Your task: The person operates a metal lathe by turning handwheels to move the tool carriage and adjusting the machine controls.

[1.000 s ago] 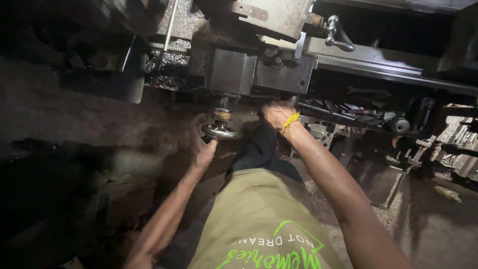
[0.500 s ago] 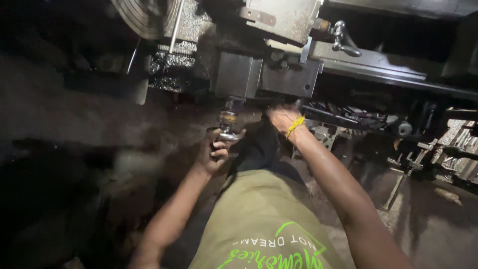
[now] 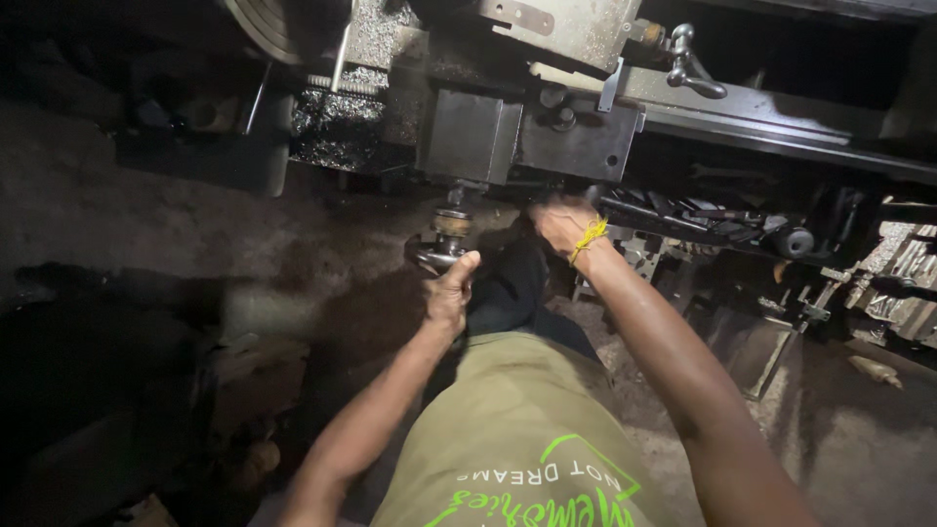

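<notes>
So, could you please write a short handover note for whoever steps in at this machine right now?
Left hand: closed on the round metal handwheel under the grey machine carriage block, thumb up against its rim.
Right hand, yellow thread band at the wrist: pressed against the underside of the carriage; its grip is hidden, so I cannot tell what it holds.
Around: silvery metal chips piled on the bed to the left, a curved steel lever handle above right, dark tools on the shelf to the right.
Done or left: not readable from this view.
</notes>
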